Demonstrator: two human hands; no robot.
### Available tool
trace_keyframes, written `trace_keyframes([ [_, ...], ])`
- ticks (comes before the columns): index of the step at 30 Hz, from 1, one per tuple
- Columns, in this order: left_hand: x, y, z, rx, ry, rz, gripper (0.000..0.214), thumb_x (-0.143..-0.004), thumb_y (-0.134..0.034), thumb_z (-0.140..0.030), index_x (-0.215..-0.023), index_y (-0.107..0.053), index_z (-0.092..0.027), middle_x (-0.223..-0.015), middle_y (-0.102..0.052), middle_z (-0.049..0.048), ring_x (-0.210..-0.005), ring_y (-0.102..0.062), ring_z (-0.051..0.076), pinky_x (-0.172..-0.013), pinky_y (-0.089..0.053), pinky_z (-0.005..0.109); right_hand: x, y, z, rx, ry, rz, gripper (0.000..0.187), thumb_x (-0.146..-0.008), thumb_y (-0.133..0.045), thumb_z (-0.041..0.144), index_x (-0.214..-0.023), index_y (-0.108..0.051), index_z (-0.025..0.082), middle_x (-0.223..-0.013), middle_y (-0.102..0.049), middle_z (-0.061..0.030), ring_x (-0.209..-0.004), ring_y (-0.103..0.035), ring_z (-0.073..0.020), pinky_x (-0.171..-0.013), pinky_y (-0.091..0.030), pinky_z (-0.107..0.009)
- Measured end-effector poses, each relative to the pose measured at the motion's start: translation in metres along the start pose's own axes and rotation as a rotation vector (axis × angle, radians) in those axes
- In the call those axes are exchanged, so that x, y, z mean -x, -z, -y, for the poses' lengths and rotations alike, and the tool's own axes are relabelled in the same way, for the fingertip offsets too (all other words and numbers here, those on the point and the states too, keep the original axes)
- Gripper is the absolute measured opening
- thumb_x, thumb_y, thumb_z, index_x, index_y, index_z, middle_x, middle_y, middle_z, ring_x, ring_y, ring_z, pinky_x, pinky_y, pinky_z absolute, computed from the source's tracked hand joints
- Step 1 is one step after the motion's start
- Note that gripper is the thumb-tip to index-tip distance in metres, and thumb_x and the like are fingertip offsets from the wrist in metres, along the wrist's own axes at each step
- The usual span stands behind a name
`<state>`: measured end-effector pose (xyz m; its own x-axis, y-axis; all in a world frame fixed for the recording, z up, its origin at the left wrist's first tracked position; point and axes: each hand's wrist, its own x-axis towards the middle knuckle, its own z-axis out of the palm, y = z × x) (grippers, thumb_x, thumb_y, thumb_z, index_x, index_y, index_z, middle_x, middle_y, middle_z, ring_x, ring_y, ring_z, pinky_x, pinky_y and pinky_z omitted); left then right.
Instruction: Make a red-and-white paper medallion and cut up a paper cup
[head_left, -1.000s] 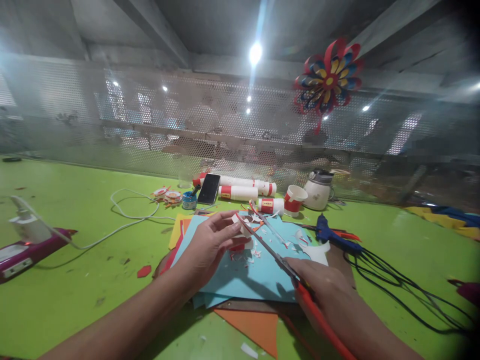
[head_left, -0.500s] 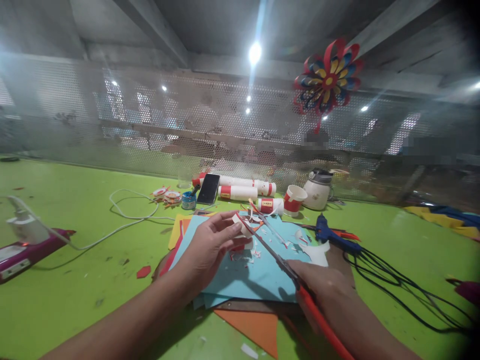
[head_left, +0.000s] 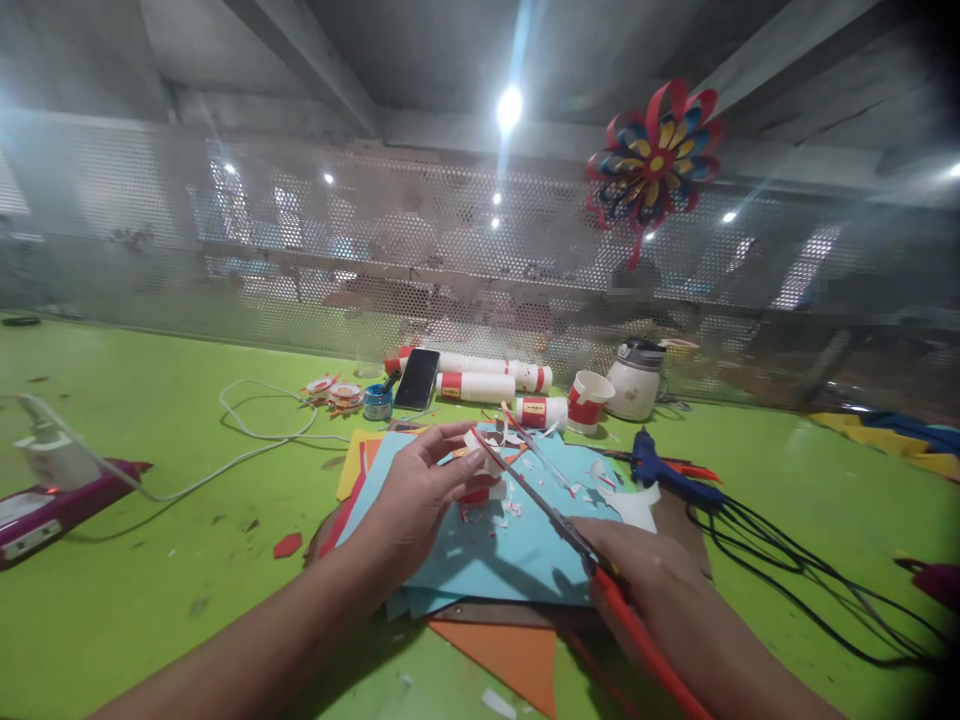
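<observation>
My left hand (head_left: 416,495) pinches a small white and red paper piece (head_left: 481,452) above a light blue paper sheet (head_left: 504,545). In my right hand (head_left: 645,575) is a pair of red-handled scissors (head_left: 559,520); its blades stand apart with the tips at the paper piece. White and red snippets lie scattered on the blue sheet. Orange, yellow and red sheets stick out from under it.
On the green table (head_left: 150,560) behind the paper lie glue bottles (head_left: 480,385), a phone (head_left: 418,378), a red and white paper cup (head_left: 589,400), a white jug (head_left: 636,380) and a blue glue gun (head_left: 660,468) with black cables. A white cable and magenta device (head_left: 45,505) sit left. A paper pinwheel (head_left: 656,155) hangs on the mesh.
The scissor blades have shifted slightly at the paper piece, and my left fingers have turned the piece a little. Both hands stay in the same spot.
</observation>
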<state>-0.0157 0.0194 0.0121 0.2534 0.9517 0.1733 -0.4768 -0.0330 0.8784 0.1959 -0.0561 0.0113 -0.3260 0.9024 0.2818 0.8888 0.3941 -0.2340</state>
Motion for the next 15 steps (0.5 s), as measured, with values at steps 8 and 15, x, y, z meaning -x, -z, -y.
trace_keyframes([
  [8, -0.0007, 0.0003, -0.0033, -0.002, 0.004, 0.002, 0.046, -0.072, -0.073, -0.025, -0.112, -0.055, -0.012, -0.113, -0.061, 0.0185, -0.089, -0.066, 0.028, -0.075, -0.051, 0.040, 0.0002, -0.0036, -0.0039, 0.023, -0.021, 0.037, 0.022, -0.087, -0.043, 0.026, -0.098, -0.061, 0.020, -0.082, -0.065, -0.0096, -0.074, -0.061, -0.0256, -0.073, -0.049, -0.042],
  [15, -0.0009, 0.0011, -0.0003, 0.046, 0.015, -0.012, 0.051, -0.071, -0.074, -0.023, -0.117, -0.055, -0.013, -0.122, -0.059, 0.0180, -0.095, -0.065, 0.026, -0.080, -0.050, 0.037, 0.0019, -0.0054, -0.0025, 0.029, -0.040, 0.034, 0.024, -0.085, -0.045, 0.022, -0.103, -0.061, 0.019, -0.089, -0.065, -0.0118, -0.079, -0.061, -0.0262, -0.074, -0.049, -0.042],
])
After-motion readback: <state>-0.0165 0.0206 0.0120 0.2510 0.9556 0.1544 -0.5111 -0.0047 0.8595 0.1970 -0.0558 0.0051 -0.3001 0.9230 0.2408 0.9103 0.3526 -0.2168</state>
